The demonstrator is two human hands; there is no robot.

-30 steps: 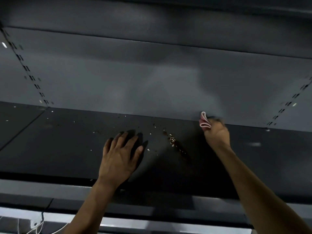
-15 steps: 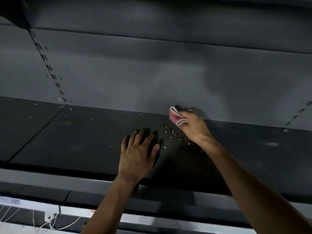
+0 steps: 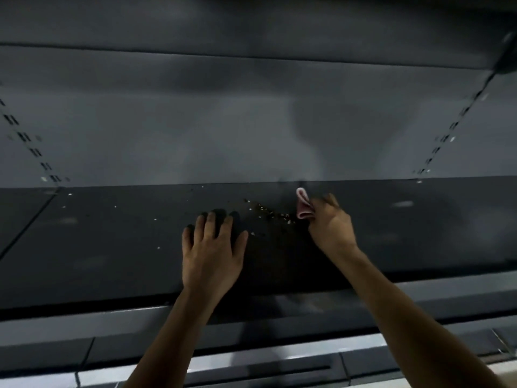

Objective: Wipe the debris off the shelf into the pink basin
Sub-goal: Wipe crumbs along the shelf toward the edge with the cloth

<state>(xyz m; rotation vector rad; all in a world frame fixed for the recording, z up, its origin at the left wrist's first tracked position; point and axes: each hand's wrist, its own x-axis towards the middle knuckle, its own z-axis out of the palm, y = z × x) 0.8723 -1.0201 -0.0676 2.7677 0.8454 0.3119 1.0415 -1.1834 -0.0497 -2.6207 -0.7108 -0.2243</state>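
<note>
OK, shelf: dark, flat, runs the full width under a grey back panel.
left hand: palm down on the shelf, fingers straight and spread (holding nothing).
right hand: fingers curled, gripping the cloth, near the back edge.
cloth: pink, folded, upright in the grip.
debris: crumb trail between left fingertips and cloth; stray specks further left.

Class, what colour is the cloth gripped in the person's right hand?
Pink, with paler folded edges; the cloth shows in the head view.
</note>
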